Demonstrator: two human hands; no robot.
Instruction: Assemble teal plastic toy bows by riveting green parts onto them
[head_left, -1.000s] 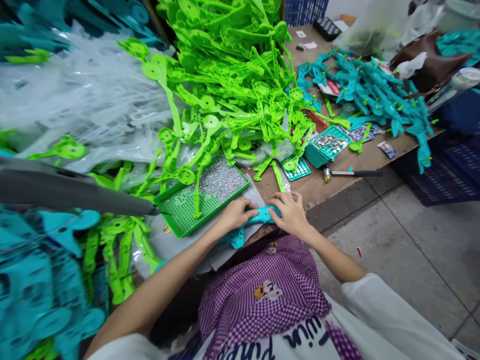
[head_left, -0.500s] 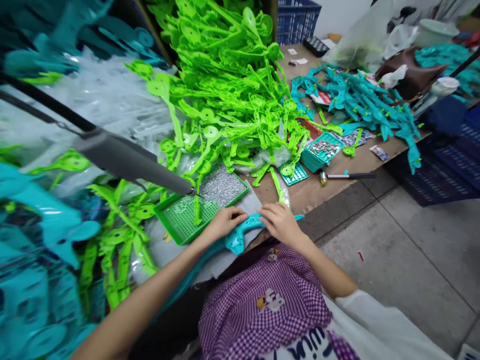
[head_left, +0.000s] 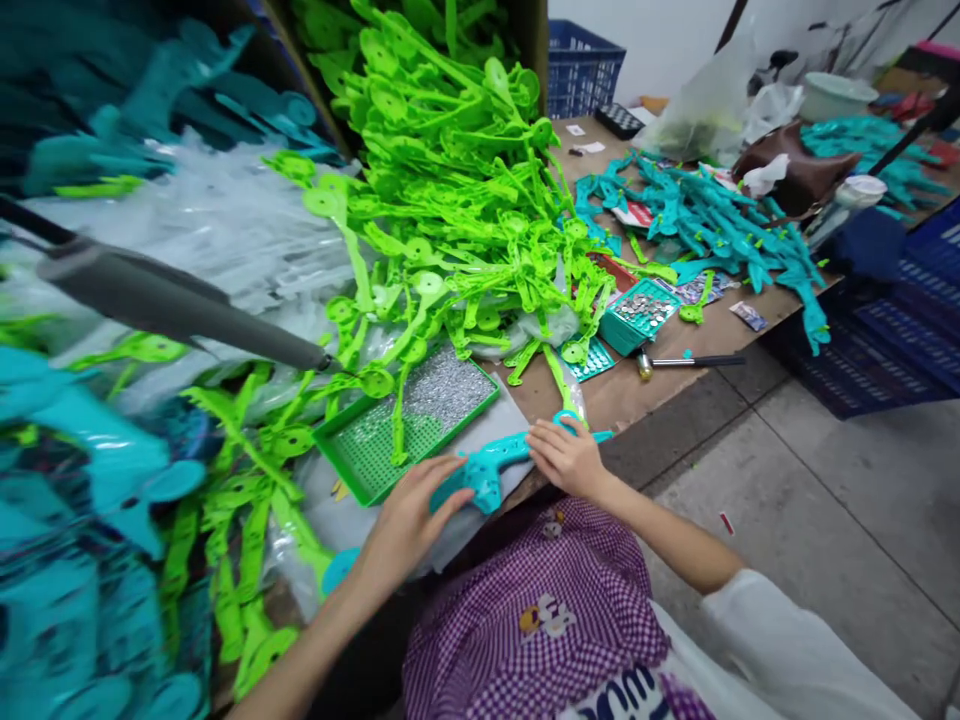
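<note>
A long blue plastic part point(head_left: 484, 472) lies across the table's front edge. Around its left portion my left hand point(head_left: 412, 505) is closed, thumb on the near side and fingers on the far side. My right hand point(head_left: 564, 455) grips the same part near its right end, fingers over the top. Just beyond my left hand is a green tray point(head_left: 352, 490) holding many small silvery pieces point(head_left: 442, 390), with a bright green plastic part point(head_left: 399, 425) lying across it. The palms and some fingertips are hidden.
Bright green parts point(head_left: 450, 170) are heaped at the back. A grey tool arm point(head_left: 172, 305) reaches in from the left. Right of the heap stand teal trays of metal discs point(head_left: 645, 308) and a hammer point(head_left: 694, 361). More blue parts lie left and at the back right.
My left hand has moved left and down along the blue part, its thumb now spread from the fingers. The blue part's position has shifted slightly, and the view has turned a little.
</note>
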